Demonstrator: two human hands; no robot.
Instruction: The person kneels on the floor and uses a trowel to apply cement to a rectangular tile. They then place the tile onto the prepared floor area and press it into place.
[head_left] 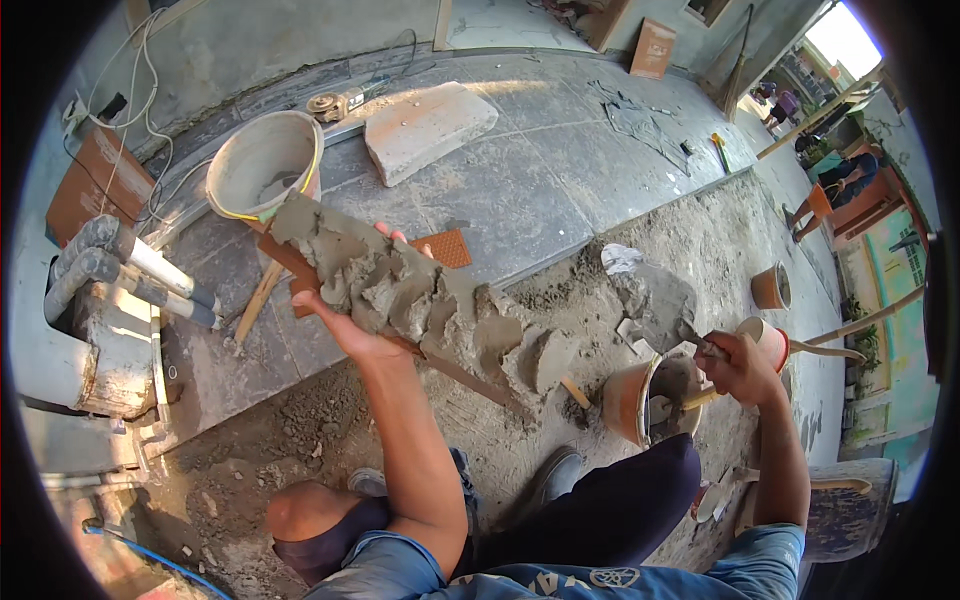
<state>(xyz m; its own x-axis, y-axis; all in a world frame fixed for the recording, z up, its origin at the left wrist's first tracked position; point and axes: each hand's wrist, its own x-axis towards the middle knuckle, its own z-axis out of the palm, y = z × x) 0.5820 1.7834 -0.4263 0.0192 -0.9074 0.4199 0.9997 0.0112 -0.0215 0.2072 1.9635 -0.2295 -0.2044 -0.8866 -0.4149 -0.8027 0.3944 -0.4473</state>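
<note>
My left hand (352,328) grips a long, narrow reddish-brown tile (465,384) from below near its far left end, with fingertips showing past the far edge. Thick grey mortar (405,290) lies in ridged lumps along the tile's upper face. In my right hand (742,368) is the handle of a trowel (655,308), its blade smeared with mortar and held apart from the tile, to its right. Below the blade stands a bucket (625,402) with mortar and a wooden-handled tool inside.
A pale bucket (228,170) and a stone slab (425,135) stand on the dark tiled floor beyond, near a power tool (335,103). Small brown tile pieces (450,247) lie there too. Pipes (150,262) rise at left. Another person (850,175) bends at far right.
</note>
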